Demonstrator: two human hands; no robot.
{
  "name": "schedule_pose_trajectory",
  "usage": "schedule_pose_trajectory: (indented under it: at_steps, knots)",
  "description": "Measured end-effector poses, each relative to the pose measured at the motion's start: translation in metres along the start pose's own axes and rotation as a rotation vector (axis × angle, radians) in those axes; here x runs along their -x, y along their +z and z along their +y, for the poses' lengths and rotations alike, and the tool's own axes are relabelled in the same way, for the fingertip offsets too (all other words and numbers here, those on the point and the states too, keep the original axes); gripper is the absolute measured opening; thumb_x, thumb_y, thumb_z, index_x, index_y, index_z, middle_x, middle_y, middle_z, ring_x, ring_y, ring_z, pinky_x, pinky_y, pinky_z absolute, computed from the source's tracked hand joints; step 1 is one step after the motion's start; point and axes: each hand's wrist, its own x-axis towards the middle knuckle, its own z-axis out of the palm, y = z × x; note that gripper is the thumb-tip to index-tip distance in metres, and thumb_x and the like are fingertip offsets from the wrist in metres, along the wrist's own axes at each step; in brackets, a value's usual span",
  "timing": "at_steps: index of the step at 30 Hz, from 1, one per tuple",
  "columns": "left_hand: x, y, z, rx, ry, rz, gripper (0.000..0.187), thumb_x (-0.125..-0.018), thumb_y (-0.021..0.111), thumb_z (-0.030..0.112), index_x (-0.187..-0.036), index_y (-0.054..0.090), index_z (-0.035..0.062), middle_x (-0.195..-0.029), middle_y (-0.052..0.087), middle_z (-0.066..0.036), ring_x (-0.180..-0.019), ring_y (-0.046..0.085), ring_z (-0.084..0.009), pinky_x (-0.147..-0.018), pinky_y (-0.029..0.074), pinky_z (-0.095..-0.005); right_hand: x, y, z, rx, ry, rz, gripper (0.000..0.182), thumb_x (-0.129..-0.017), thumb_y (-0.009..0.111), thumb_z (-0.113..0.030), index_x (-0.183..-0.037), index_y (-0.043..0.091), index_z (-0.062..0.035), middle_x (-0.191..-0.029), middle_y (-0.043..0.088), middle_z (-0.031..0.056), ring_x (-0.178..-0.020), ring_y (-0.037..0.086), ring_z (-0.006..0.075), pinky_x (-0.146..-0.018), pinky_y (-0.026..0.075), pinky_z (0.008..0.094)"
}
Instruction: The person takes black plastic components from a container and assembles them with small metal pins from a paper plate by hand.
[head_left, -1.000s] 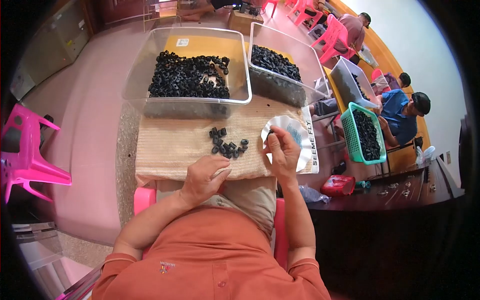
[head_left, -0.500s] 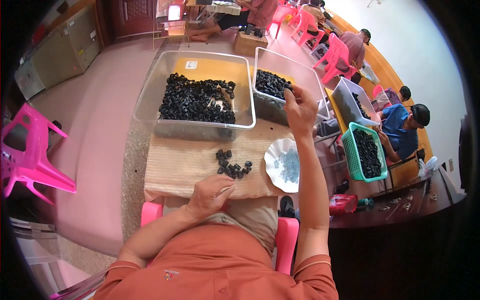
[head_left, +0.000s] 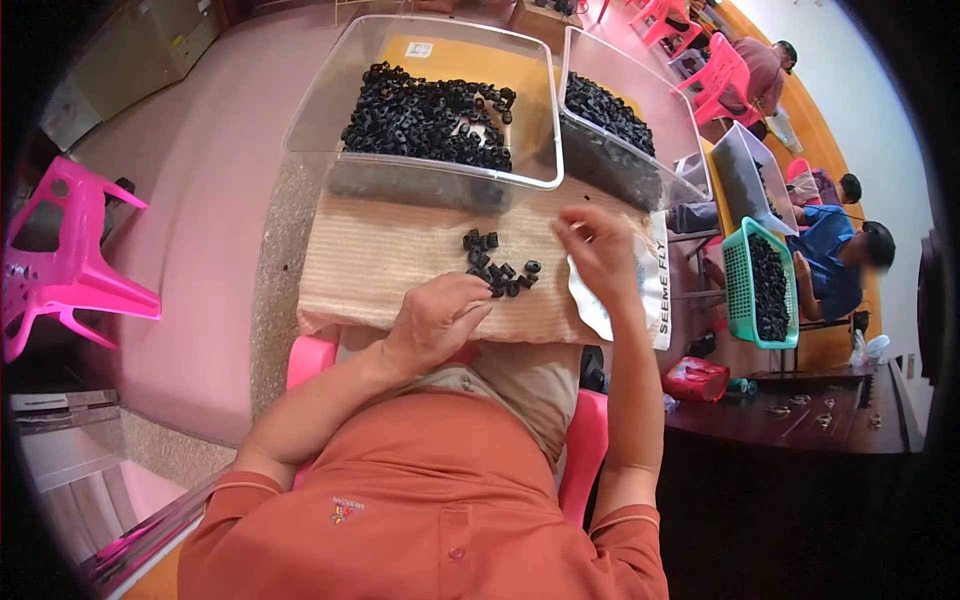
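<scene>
On the cloth-covered table lies a small group of short black plastic pieces [head_left: 497, 266]. My left hand [head_left: 438, 315] rests at their near edge, its fingers curled towards the thumb; what they hold, if anything, is hidden. Over the white scalloped plate [head_left: 590, 305] is my right hand [head_left: 603, 260], its thumb and forefinger a little apart with nothing visible between them. The hand covers most of the plate. Beyond my hands stand a large clear bin [head_left: 430, 180] of black pieces and a narrower clear bin [head_left: 610, 165], also holding black pieces.
A pink stool [head_left: 85, 250] stands on the floor to the left. To the right are a green basket [head_left: 740, 290] of black pieces, a white bin [head_left: 735, 170] and a person in blue [head_left: 828, 255]. A dark table [head_left: 800, 420] lies at lower right.
My right hand has come back from the narrow bin to above the plate, and the black piece at its fingertips no longer shows. The camera view has tilted down; my left hand stays by the pieces.
</scene>
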Motion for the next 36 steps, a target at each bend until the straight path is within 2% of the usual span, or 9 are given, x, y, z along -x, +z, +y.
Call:
schedule_pose_trajectory:
  at_steps: [2, 5, 8, 14, 23, 29, 32, 33, 36]
  knots:
    - [0.0, 0.0, -0.002, 0.002, -0.032, 0.005, 0.017, -0.082, 0.076, 0.004, -0.097, 0.07, -0.0029, -0.099, 0.071, -0.021, -0.089, 0.071, -0.0362, -0.075, 0.058, -0.0397, 0.016, 0.018, -0.001, -0.001, 0.07, -0.096, 0.02, -0.085, 0.078, -0.012, -0.103, 0.074, -0.0018, -0.089, 0.074, 0.0125, -0.072, 0.068, 0.0208, -0.068, 0.054, 0.0328]
    - [-0.002, -0.001, -0.003, -0.003, -0.034, 0.012, 0.018, -0.082, 0.076, 0.003, -0.098, 0.07, -0.0024, -0.1, 0.071, -0.02, -0.088, 0.071, -0.0358, -0.074, 0.057, -0.0392, 0.021, 0.031, 0.003, 0.233, -0.102, -0.19, 0.02, -0.086, 0.077, -0.011, -0.103, 0.073, -0.0021, -0.093, 0.074, 0.0123, -0.073, 0.069, 0.0241, -0.068, 0.054, 0.0339]
    - [-0.001, -0.002, -0.004, 0.02, -0.076, 0.022, 0.018, -0.082, 0.076, 0.004, -0.098, 0.07, -0.0019, -0.1, 0.071, -0.02, -0.089, 0.071, -0.0357, -0.075, 0.057, -0.0389, 0.018, 0.038, -0.004, 0.248, -0.067, -0.215, 0.02, -0.086, 0.073, -0.016, -0.103, 0.074, -0.0048, -0.099, 0.071, 0.0169, -0.09, 0.068, 0.0382, -0.078, 0.054, 0.0452]
    - [-0.001, -0.002, -0.004, 0.007, -0.072, -0.003, 0.018, -0.083, 0.075, 0.004, -0.099, 0.07, -0.0012, -0.1, 0.071, -0.02, -0.089, 0.071, -0.0357, -0.075, 0.057, -0.0392, 0.005, 0.055, -0.006, 0.439, -0.136, -0.291, 0.027, -0.088, 0.07, -0.019, -0.113, 0.071, -0.0086, -0.103, 0.069, 0.018, -0.093, 0.068, 0.0395, -0.08, 0.053, 0.0474]
    - [0.0, -0.001, -0.005, 0.01, -0.055, 0.009, 0.019, -0.083, 0.075, 0.004, -0.1, 0.07, -0.0013, -0.099, 0.071, -0.019, -0.088, 0.071, -0.0338, -0.074, 0.057, -0.0376, -0.01, 0.06, -0.008, 0.473, -0.02, -0.417, 0.027, -0.087, 0.07, -0.02, -0.11, 0.07, -0.0051, -0.104, 0.069, 0.0194, -0.099, 0.066, 0.0403, -0.086, 0.051, 0.0493]
    - [-0.001, -0.002, 0.004, 0.211, -0.388, 0.064, 0.027, -0.089, 0.076, 0.007, -0.112, 0.068, -0.0019, -0.098, 0.072, -0.014, -0.088, 0.071, -0.0173, -0.075, 0.057, -0.0291, 0.016, 0.051, -0.015, 0.306, -0.039, -0.227, 0.027, -0.085, 0.074, -0.018, -0.108, 0.071, -0.0051, -0.103, 0.069, 0.0189, -0.095, 0.067, 0.0394, -0.082, 0.053, 0.047]
    - [0.0, 0.002, -0.005, 0.466, -0.532, 0.122, 0.031, -0.093, 0.074, 0.01, -0.12, 0.066, -0.0022, -0.101, 0.072, -0.01, -0.092, 0.069, -0.0135, -0.079, 0.057, -0.0273, 0.037, 0.049, -0.034, 0.069, -0.09, -0.227, 0.028, -0.082, 0.076, -0.013, -0.108, 0.071, -0.0054, -0.1, 0.069, 0.0174, -0.087, 0.069, 0.0375, -0.076, 0.054, 0.0434]
    - [-0.001, 0.0, -0.005, 0.604, -0.597, 0.106, 0.032, -0.095, 0.072, 0.009, -0.123, 0.064, -0.0034, -0.103, 0.072, -0.008, -0.094, 0.068, -0.0126, -0.081, 0.056, -0.0264, 0.044, 0.05, -0.037, 0.021, -0.159, -0.221, 0.03, -0.08, 0.077, -0.008, -0.109, 0.07, -0.0056, -0.097, 0.068, 0.0146, -0.078, 0.069, 0.0332, -0.069, 0.055, 0.0396]
    - [0.0, -0.002, -0.009, 0.782, -0.623, 0.03, 0.031, -0.094, 0.072, 0.008, -0.122, 0.064, -0.0042, -0.105, 0.072, -0.009, -0.093, 0.068, -0.0128, -0.08, 0.057, -0.0263, 0.061, 0.056, -0.046, -0.047, -0.185, -0.216, 0.031, -0.08, 0.077, -0.007, -0.11, 0.069, -0.0054, -0.096, 0.066, 0.0128, -0.075, 0.068, 0.0291, -0.067, 0.055, 0.0376]
